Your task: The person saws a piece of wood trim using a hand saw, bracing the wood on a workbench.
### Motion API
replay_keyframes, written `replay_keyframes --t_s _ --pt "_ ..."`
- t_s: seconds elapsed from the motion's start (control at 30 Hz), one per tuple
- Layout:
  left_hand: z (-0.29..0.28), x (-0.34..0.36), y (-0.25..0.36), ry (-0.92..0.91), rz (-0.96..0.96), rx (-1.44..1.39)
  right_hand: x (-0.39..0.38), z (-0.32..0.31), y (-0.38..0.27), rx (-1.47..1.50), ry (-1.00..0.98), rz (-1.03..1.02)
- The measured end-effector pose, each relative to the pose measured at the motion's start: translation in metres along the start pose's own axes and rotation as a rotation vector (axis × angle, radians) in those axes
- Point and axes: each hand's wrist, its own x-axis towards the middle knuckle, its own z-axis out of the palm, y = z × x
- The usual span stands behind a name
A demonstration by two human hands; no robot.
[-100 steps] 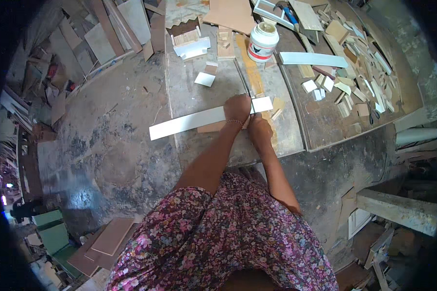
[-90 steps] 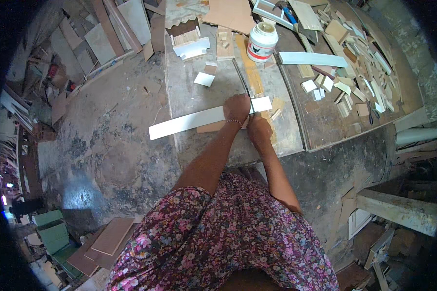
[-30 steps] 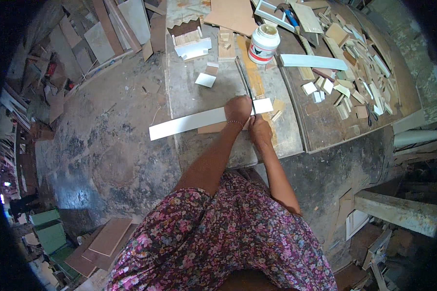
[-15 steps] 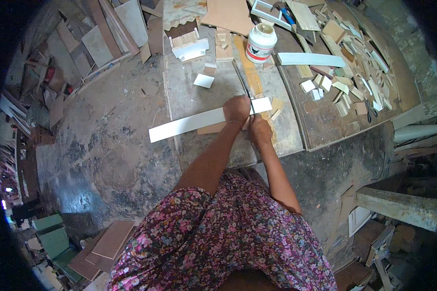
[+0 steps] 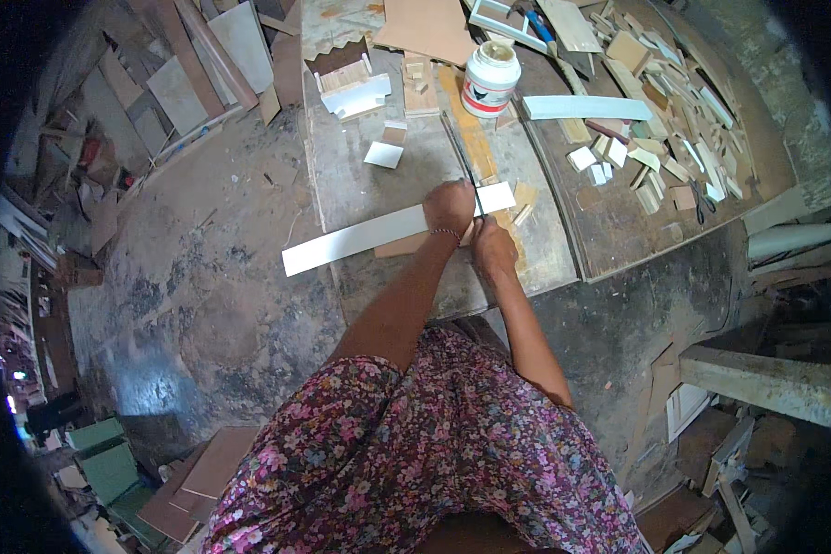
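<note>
A long white strip (image 5: 355, 239) lies across the worktable, its left end out past the table's edge. My left hand (image 5: 450, 205) is closed over the strip towards its right end, pressing on it. My right hand (image 5: 494, 247) is wrapped round the near end of a narrow dark saw (image 5: 462, 148), whose handle is hidden in the fist. Seen almost edge-on, the saw points away from me and crosses the strip just right of my left hand. A short white end of the strip (image 5: 499, 196) shows beyond the blade. Under the strip is a brown board (image 5: 399, 247).
A white glue tub (image 5: 491, 78) stands open behind the saw. Small white pieces (image 5: 383, 154) and a small wooden model (image 5: 353, 88) sit further left. Many wood offcuts (image 5: 651, 157), a hammer (image 5: 540, 30) and scissors (image 5: 704, 205) lie to the right.
The view has shifted slightly. Both hands keep their hold on the strip and the saw, with hardly any visible movement between them.
</note>
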Motion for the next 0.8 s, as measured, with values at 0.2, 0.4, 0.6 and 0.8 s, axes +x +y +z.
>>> replay_keyframes --t_s 0.2,0.4,0.6,0.8 --pt "-0.0042 -0.0001 0.0025 -0.039 -0.023 -0.080 0.0045 -0.0006 -0.0020 -0.033 -0.001 0.044" --pt "-0.0015 -0.0012 -0.0004 0.015 -0.001 -0.061 -0.0004 0.0013 -0.0051 0.000 0.018 0.060" --pt "-0.0006 -0.0003 -0.0001 0.010 0.006 -0.117 0.0022 0.0046 -0.0051 -0.024 0.054 0.062" --pt "-0.0031 -0.0006 0.0001 0.019 0.007 -0.063 0.0015 0.0025 -0.0088 -0.042 0.000 0.100"
